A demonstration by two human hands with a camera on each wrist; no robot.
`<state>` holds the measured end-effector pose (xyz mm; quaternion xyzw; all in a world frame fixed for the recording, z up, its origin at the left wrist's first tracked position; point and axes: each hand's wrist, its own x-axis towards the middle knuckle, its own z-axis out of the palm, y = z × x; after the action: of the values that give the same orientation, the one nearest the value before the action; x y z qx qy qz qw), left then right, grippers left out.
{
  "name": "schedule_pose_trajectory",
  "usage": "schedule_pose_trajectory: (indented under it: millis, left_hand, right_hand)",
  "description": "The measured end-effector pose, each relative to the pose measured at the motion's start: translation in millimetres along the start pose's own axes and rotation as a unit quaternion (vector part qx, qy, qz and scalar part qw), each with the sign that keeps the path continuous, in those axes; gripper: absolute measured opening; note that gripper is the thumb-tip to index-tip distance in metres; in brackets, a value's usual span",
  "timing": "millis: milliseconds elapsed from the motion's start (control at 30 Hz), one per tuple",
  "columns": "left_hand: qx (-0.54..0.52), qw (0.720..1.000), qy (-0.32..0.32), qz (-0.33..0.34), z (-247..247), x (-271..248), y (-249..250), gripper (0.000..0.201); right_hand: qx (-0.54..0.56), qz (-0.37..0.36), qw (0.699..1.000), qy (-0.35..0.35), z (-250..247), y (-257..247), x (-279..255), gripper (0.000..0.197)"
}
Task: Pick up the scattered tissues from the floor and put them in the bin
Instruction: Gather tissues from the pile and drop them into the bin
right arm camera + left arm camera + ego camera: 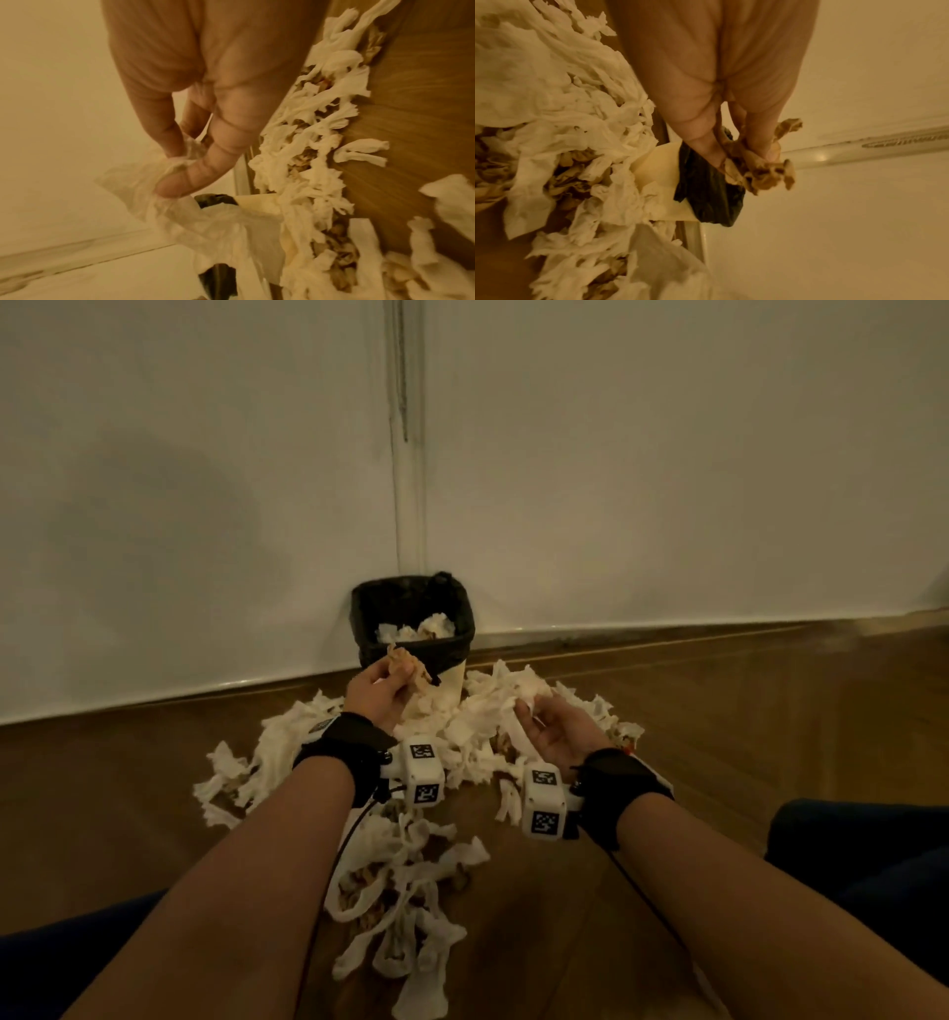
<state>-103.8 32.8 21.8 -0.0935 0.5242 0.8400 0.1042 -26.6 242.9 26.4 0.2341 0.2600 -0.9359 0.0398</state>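
A small bin [411,654] lined with a black bag [706,194] stands in the wall corner, with some tissues inside. White and brown tissues [411,865] lie scattered over the wooden floor before it. My left hand [380,685] pinches a crumpled brown tissue [405,662] [762,172] just in front of the bin's near rim. My right hand [549,729] grips a white tissue [513,706] [180,207] lifted from the heap right of the bin.
White walls [667,480] meet behind the bin, with a skirting strip [667,634] along the floor. Bare wooden floor [770,737] lies left and right of the heap. Dark-clothed knees [862,855] sit at the lower corners.
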Motion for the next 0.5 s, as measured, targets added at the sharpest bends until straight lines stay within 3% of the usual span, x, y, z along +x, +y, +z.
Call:
schedule_pose_trajectory:
  millis: [233,333,500]
  left_hand:
    - [-0.037,0.999,0.015,0.037,12,-14,48,0.037]
    - [-0.036,0.997,0.041,0.057,16,-10,65,0.038]
    - [-0.011,0.993,0.083,0.088,14,8,87,0.036]
  right_hand:
    - [0.012,-0.019,0.998,-0.057,56,-26,-8,0.01]
    - [0.005,-0.018,0.997,-0.072,76,-29,2,0.03]
    - [-0.001,-0.016,0.995,-0.101,118,-29,23,0.036]
